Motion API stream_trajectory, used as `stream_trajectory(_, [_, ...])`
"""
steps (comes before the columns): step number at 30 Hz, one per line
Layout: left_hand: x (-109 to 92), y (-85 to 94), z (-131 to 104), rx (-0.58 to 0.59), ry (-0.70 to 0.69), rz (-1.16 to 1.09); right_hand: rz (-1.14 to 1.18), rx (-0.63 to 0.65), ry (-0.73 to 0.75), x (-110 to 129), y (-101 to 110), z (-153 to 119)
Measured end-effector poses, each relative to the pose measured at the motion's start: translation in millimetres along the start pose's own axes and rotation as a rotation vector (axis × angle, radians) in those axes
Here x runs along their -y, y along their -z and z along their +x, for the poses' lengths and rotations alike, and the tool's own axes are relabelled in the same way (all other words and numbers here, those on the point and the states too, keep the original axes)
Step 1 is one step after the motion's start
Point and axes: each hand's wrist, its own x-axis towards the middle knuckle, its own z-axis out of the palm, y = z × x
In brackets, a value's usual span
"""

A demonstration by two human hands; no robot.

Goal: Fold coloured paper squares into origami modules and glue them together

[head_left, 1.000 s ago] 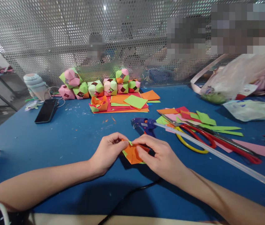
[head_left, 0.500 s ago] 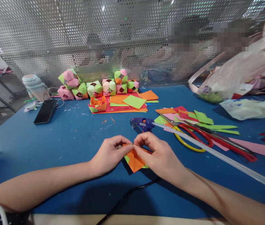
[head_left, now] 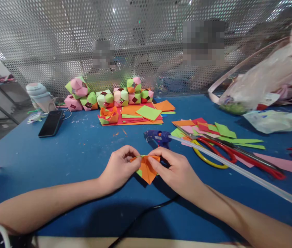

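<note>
An orange and green folded paper piece (head_left: 148, 169) is held up between both hands over the blue table (head_left: 65, 158). My left hand (head_left: 121, 167) pinches its upper left edge between thumb and fingers. At its upper right, my right hand (head_left: 174, 167) grips the paper the same way. Just beyond my right hand lies a blue glue gun (head_left: 158, 135) with a long clear glue stick (head_left: 241, 168) in its back end. Finished pink and green paper balls (head_left: 105, 99) stand in a row at the back, near a half-built orange and green piece (head_left: 109, 115).
Paper sheets (head_left: 148, 112) lie behind the glue gun. Red-handled scissors (head_left: 217, 148) rest among paper scraps at right, with a plastic bag (head_left: 257, 82) beyond. A phone (head_left: 51, 123) and bottle (head_left: 39, 97) stand left. A black cable (head_left: 146, 210) crosses the front.
My hands have moved slightly apart along the paper's upper edge, and more of its orange face shows. The paper has tilted up a little.
</note>
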Motion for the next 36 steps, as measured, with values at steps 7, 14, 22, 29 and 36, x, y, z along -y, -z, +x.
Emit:
stream_trajectory(7, [-4.2,2.5,0.0,0.099,-0.076,0.102,-0.032,0.039,0.156,-1.6,-0.6,0.3])
stream_trajectory(14, [0.6,1.0,3.1,-0.116,-0.037,-0.113,-0.04,0.045,-0.082,-0.4,0.3,0.1])
stream_trajectory(22, [3.4,-2.3,0.4,0.083,0.091,-0.164,-0.129,-0.006,0.009,-7.2,-4.0,3.1])
stream_trajectory(29, [4.0,-1.6,1.8,0.056,0.024,0.015,-0.09,0.022,0.059,-5.5,-3.3,0.3])
stream_trajectory(36, [4.2,-2.7,0.4,-0.031,0.048,-0.064,-0.1,0.056,-0.025,-0.2,-1.3,2.2])
